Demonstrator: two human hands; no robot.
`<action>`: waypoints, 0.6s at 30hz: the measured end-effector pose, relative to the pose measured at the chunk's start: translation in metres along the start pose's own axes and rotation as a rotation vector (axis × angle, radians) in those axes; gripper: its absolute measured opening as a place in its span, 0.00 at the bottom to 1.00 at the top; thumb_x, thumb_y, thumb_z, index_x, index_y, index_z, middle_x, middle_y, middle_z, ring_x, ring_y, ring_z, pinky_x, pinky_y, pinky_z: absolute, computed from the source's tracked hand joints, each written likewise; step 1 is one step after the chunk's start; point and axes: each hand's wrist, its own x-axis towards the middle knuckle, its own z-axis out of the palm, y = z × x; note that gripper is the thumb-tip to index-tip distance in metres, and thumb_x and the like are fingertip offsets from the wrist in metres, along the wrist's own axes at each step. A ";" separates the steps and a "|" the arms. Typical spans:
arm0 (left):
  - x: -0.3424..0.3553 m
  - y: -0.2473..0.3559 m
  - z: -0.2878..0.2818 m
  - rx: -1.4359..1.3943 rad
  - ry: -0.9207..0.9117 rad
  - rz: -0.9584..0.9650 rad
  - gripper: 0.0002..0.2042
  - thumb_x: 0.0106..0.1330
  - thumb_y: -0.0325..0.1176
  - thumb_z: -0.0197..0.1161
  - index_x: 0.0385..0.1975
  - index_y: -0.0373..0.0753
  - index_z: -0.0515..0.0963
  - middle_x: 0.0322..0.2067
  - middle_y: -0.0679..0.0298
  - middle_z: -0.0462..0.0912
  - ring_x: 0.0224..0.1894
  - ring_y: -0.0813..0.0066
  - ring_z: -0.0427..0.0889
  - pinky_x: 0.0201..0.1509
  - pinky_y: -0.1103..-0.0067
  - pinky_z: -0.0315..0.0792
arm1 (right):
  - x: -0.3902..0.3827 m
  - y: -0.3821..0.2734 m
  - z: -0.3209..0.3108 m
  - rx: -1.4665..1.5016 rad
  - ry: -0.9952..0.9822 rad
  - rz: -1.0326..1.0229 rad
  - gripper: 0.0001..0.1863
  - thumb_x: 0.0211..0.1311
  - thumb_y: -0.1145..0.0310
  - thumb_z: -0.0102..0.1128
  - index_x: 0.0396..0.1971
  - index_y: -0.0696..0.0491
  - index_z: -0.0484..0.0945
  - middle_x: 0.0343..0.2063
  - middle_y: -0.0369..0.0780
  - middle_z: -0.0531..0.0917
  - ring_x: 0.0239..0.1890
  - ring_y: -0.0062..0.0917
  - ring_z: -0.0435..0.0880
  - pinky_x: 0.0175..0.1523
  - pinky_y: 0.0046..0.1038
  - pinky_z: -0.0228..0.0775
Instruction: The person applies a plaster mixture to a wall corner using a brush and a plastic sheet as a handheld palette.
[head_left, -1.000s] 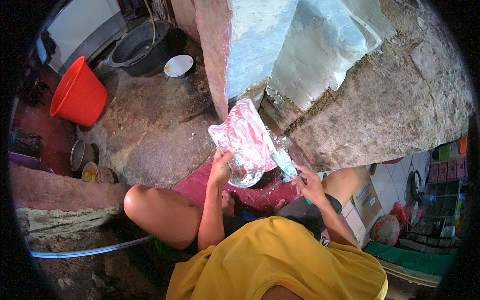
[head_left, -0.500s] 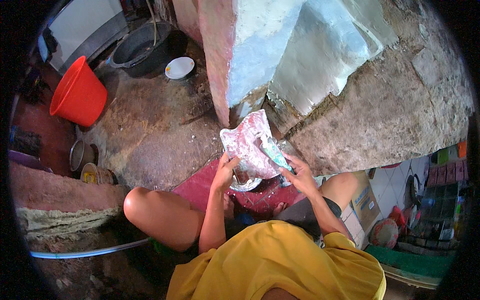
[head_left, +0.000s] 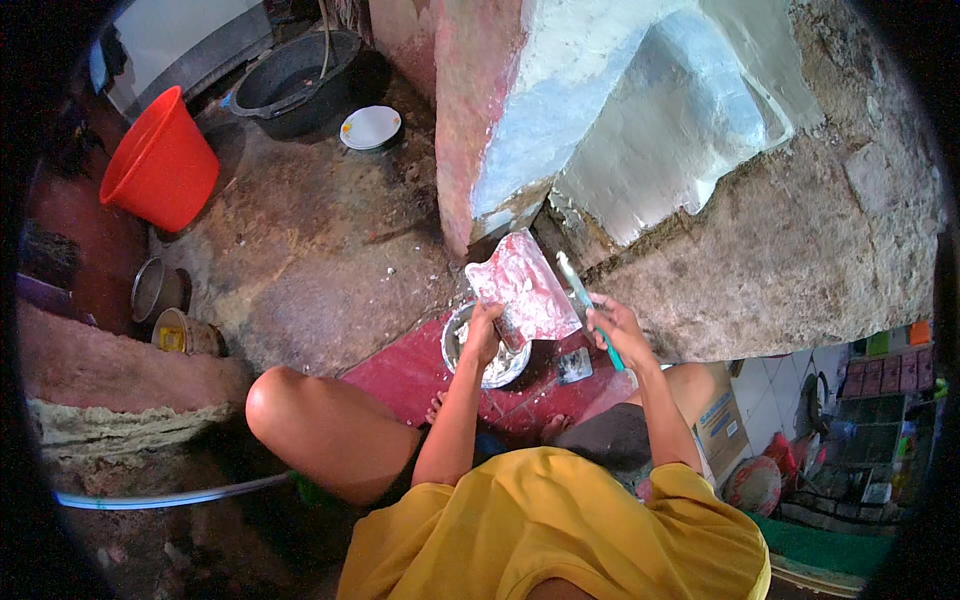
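Observation:
My left hand (head_left: pixel 484 336) grips the lower edge of a reddish board (head_left: pixel 530 285) smeared with white paste. Just to its right, my right hand (head_left: pixel 620 328) is closed around a putty knife (head_left: pixel 576 283) with a green handle; the blade points up and away, edge-on, with white paste on it. Blade and board look slightly apart. Below the board, a metal bowl (head_left: pixel 524 367) of white, lumpy paste stands on red floor tiles, partly hidden by my left hand. Ahead rises a wall corner with a smooth grey-white plastered patch (head_left: pixel 640 140).
At the far left are a red bucket (head_left: pixel 165 165), a black basin (head_left: pixel 290 115) and a white plate (head_left: pixel 370 128). A pot (head_left: pixel 152 290) and a small tub (head_left: pixel 182 335) sit nearer. A cardboard box (head_left: pixel 722 430) lies right of my knee. Rough concrete (head_left: pixel 760 260) spreads to the right.
The putty knife has lifted off the board and turned edge-on, moving right. The board has shifted slightly right, uncovering more of the bowl. The whole view has also shifted a little.

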 end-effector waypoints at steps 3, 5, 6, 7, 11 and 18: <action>0.013 -0.012 0.004 -0.036 0.044 0.013 0.18 0.57 0.24 0.48 0.49 0.36 0.60 0.40 0.60 0.72 0.41 0.67 0.74 0.46 0.70 0.71 | 0.029 -0.004 -0.005 0.191 -0.005 0.065 0.17 0.61 0.67 0.50 0.48 0.55 0.64 0.22 0.33 0.69 0.17 0.10 0.62 0.18 0.12 0.54; 0.020 -0.016 0.011 -0.043 0.062 0.018 0.18 0.57 0.25 0.49 0.49 0.36 0.60 0.39 0.60 0.72 0.41 0.66 0.74 0.45 0.69 0.71 | 0.048 -0.006 -0.008 0.257 -0.033 0.049 0.17 0.61 0.66 0.49 0.48 0.56 0.64 0.22 0.32 0.69 0.17 0.10 0.62 0.18 0.11 0.54; 0.024 -0.017 0.016 -0.035 0.055 0.004 0.18 0.57 0.25 0.49 0.49 0.36 0.59 0.39 0.60 0.71 0.41 0.66 0.74 0.45 0.69 0.71 | 0.055 -0.006 -0.010 0.294 -0.035 0.040 0.18 0.61 0.64 0.49 0.48 0.56 0.65 0.22 0.32 0.68 0.17 0.10 0.61 0.18 0.11 0.54; 0.028 -0.018 0.021 -0.027 0.048 -0.011 0.19 0.57 0.25 0.49 0.50 0.36 0.59 0.40 0.59 0.71 0.42 0.66 0.74 0.45 0.69 0.71 | 0.063 -0.007 -0.013 0.309 -0.035 0.039 0.18 0.61 0.64 0.49 0.49 0.56 0.65 0.22 0.32 0.68 0.16 0.10 0.61 0.18 0.11 0.54; 0.045 -0.028 0.020 -0.028 0.075 -0.017 0.18 0.58 0.25 0.47 0.50 0.36 0.61 0.41 0.59 0.71 0.42 0.65 0.73 0.47 0.68 0.70 | 0.082 -0.008 -0.012 0.340 -0.033 0.029 0.20 0.62 0.63 0.48 0.51 0.57 0.64 0.23 0.33 0.69 0.16 0.10 0.61 0.18 0.12 0.55; 0.054 -0.037 0.026 -0.051 0.073 0.009 0.20 0.57 0.23 0.45 0.53 0.37 0.58 0.45 0.58 0.69 0.46 0.63 0.72 0.50 0.66 0.68 | 0.101 -0.008 -0.015 0.367 0.061 0.032 0.19 0.61 0.62 0.48 0.48 0.58 0.65 0.22 0.33 0.69 0.15 0.10 0.61 0.16 0.12 0.54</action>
